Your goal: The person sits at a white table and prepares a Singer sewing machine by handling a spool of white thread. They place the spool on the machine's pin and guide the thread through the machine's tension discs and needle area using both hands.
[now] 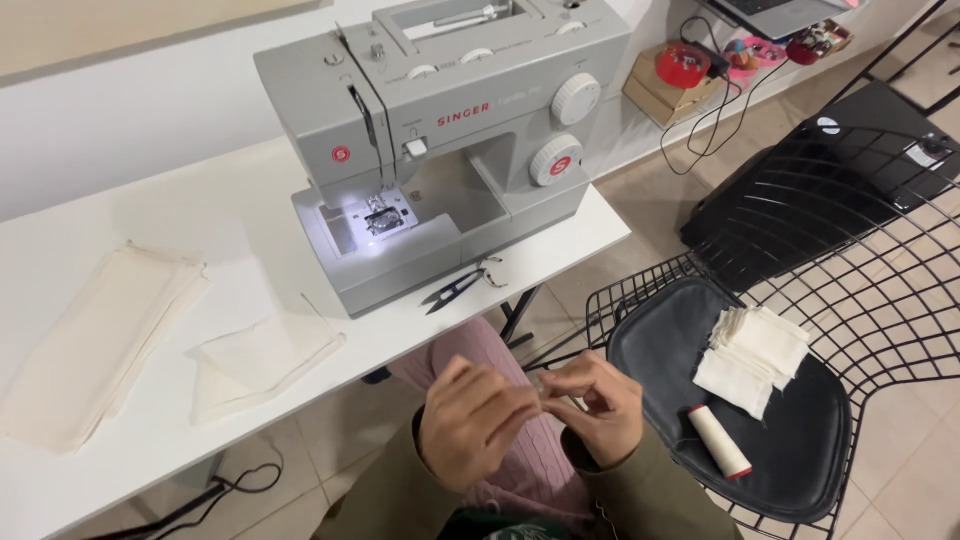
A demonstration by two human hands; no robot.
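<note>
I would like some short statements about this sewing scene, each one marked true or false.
1. The two hands, left hand and right hand, are held together over the lap. True.
2. The thread snips lie on the chair. False: they lie on the white table, in front of the sewing machine.
3. A spool of thread lies on the black chair cushion. True.
4. The machine's needle light is off. False: it is lit.
5. The stack of fabric squares sits on the floor. False: it is on the cushion.
</note>
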